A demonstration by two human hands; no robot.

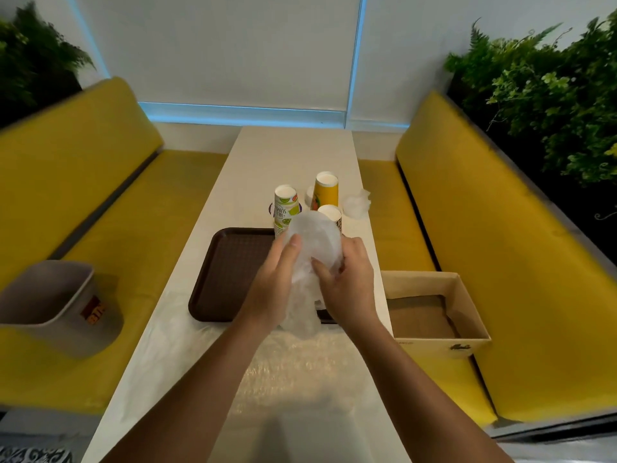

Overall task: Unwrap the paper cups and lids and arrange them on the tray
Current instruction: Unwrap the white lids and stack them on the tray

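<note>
Translucent plastic-wrapped lids (pixel 314 238), blurred, held upright over brown tray (pixel 230 275).

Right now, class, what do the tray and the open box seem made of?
Tray: probably moulded plastic, dark brown, matt, with a gridded surface. Open box: cardboard by its look, plain tan, matt, thin folded walls.
</note>
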